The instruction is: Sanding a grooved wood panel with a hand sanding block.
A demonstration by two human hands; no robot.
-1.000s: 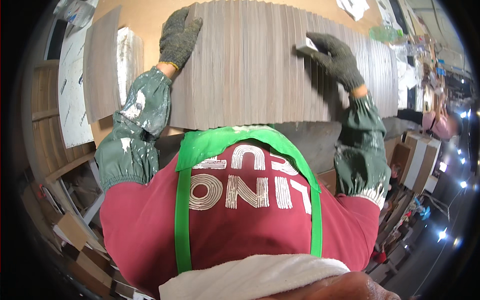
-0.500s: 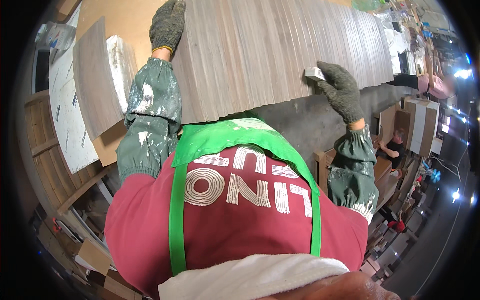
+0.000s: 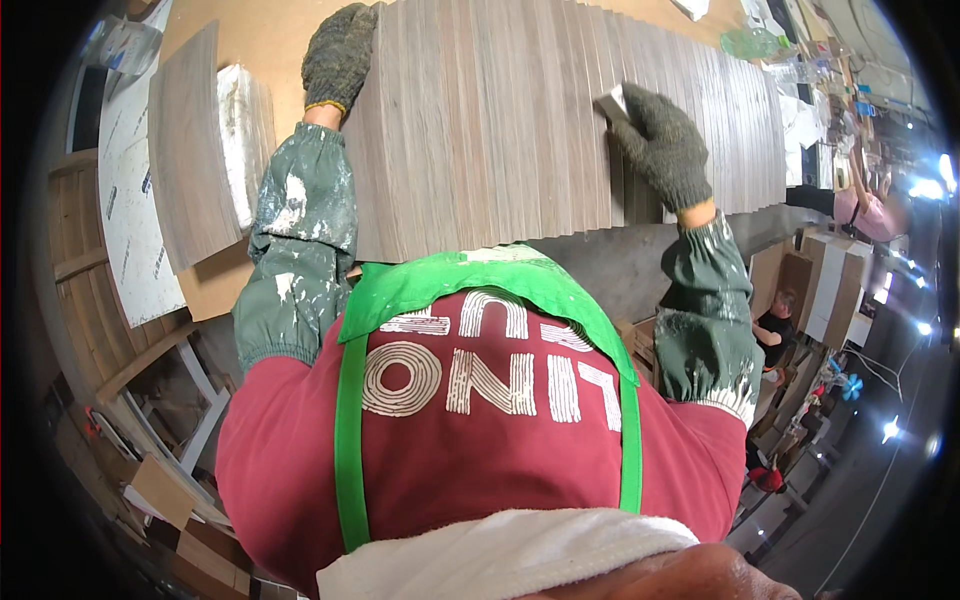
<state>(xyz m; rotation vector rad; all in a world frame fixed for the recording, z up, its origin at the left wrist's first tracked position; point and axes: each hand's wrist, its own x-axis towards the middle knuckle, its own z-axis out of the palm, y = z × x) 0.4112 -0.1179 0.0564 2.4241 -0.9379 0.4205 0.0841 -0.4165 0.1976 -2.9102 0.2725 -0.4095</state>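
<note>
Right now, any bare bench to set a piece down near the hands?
Bare brown bench only between the row of wood-grain panels and the separate panel stack, by the left hand. Past the right hand, the far corner is cluttered.

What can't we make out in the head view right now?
- Left hand: its palm and the panel edge under it are covered by the glove.
- Right hand: the small grey block in its grip is mostly hidden by the fingers.
- Row of wood-grain panels: far end cut off at the top rim; near edge hidden by the green apron.
- Bench clutter at top right: too small and blurred.
</note>
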